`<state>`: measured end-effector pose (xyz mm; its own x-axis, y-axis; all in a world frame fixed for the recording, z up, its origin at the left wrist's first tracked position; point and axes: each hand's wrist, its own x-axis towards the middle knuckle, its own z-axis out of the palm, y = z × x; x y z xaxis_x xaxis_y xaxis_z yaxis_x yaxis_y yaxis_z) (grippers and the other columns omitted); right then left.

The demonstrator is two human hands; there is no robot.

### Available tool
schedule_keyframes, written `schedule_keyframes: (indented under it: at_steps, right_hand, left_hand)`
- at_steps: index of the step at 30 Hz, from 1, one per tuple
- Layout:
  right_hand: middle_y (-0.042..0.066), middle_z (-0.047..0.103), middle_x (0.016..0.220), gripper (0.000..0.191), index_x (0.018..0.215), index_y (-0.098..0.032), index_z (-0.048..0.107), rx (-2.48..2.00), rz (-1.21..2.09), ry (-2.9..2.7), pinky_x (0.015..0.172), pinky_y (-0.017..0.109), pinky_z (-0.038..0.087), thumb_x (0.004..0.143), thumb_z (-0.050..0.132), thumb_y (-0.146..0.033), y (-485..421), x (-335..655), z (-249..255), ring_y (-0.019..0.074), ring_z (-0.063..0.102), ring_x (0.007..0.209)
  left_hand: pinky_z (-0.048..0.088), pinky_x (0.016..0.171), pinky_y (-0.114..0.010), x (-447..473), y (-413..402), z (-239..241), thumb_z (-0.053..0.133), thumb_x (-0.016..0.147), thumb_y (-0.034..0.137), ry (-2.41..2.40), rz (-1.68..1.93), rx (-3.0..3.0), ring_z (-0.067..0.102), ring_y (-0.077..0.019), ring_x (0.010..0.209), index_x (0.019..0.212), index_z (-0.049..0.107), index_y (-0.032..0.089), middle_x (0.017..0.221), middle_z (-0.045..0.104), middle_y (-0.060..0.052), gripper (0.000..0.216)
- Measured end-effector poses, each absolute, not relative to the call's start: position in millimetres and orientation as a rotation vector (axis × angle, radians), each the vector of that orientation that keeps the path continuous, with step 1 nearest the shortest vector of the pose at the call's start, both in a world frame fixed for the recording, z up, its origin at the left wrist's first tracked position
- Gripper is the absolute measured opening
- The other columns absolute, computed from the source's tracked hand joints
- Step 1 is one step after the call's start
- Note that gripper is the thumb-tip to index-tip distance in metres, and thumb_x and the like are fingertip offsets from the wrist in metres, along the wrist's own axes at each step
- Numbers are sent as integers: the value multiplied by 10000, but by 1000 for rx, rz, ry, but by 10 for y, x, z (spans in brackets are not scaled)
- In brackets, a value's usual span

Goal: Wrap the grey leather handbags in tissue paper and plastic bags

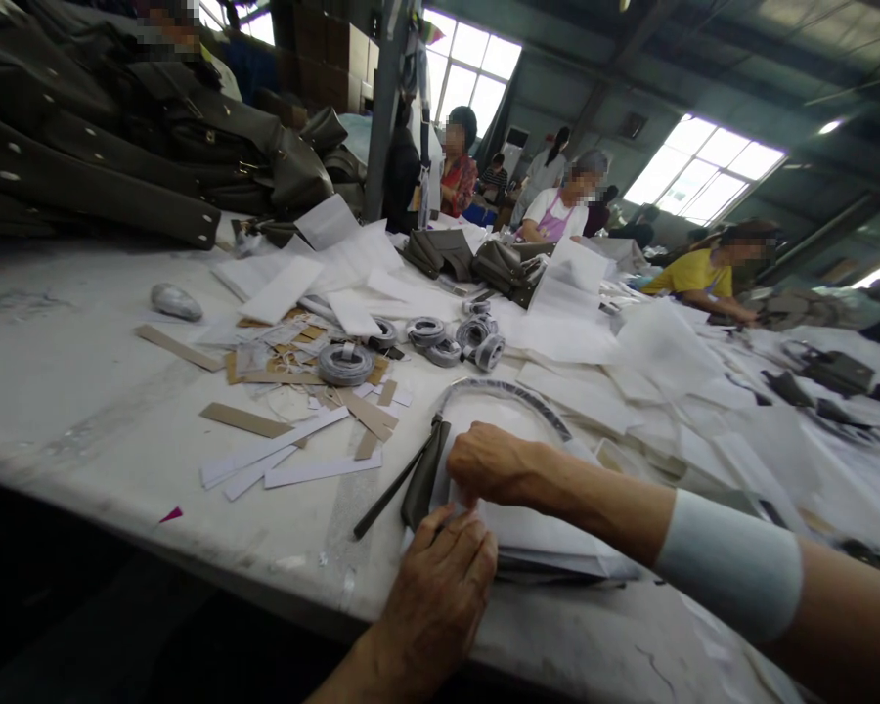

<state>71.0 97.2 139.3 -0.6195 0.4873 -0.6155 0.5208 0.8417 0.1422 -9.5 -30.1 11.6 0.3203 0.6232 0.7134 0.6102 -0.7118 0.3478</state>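
A dark olive handbag (426,474) lies on the table in front of me, with white sheets (535,523) against it. Its curved handle (509,389) is covered in clear wrap, and a thin dark strap (388,489) sticks out to the left. My left hand (440,577) rests at the bag's near edge, its fingers bent and closed over that edge. Just beyond it, my right hand (488,464) is closed like a fist above the bag and the white sheet. Its fingertips are close to my left fingers, and what they pinch is hidden.
Rolled grey straps (345,364), card strips (245,419) and white paper strips (323,471) lie beyond the bag. Dark bags (117,147) are piled at the far left. White sheets (660,342) cover the right side. Several people work farther back. The table's near edge (264,587) runs below.
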Motion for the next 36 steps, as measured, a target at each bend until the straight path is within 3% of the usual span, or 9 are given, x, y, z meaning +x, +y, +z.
schedule_keyframes:
  at_steps: [9,13,17,22,28,31,36]
  right_hand:
    - [79,769,848,304,983,-136,731,648,-68,2372,598,240,467,721,832,-253,1010,653,1505,215,716,752]
    - [82,763,849,171,976,-131,715,627,-47,2405,540,238,428,807,704,-157,1046,679,1469,196,704,699]
    - [130,754,834,136,924,-113,699,588,36,2463,632,295,447,882,570,-101,1044,683,1346,233,716,760]
    - [80,737,756,73,921,-146,683,462,87,2512,735,328,427,856,659,-170,1091,718,1313,215,684,761]
    - [64,711,794,276,938,-154,678,427,182,2510,783,358,385,775,788,-348,1303,747,1339,229,629,785]
    - [71,714,855,421,967,-178,682,585,122,2562,774,336,378,667,869,-406,1378,797,1294,243,627,842]
    - [63,728,865,436,910,-202,706,892,19,2618,779,305,388,597,900,-436,1408,950,1218,244,650,874]
  left_hand:
    - [397,1063,-405,-102,-297,122,428,934,112,1163,1383,2540,612,-215,1097,1179,596,143,1069,679,-82,299]
    - [391,1061,-406,-99,-300,113,436,930,113,1172,1397,2542,613,-220,1093,1162,601,140,1067,679,-82,286]
    - [391,1048,-403,-100,-305,101,439,928,115,1176,1376,2544,612,-222,1090,1168,600,141,1074,677,-82,290]
    - [361,1056,-399,-99,-297,117,441,930,107,1176,1365,2537,602,-217,1092,1174,595,137,1082,675,-73,289]
    - [363,1048,-403,-100,-305,137,435,934,118,1194,1344,2540,596,-213,1104,1169,582,151,1094,674,-67,279]
    - [369,1043,-407,-102,-306,139,437,927,118,1200,1313,2547,599,-211,1097,1162,574,161,1091,673,-63,274]
    - [371,1031,-410,-105,-289,143,444,914,105,1195,1329,2578,606,-210,1076,1143,564,164,1076,676,-59,265]
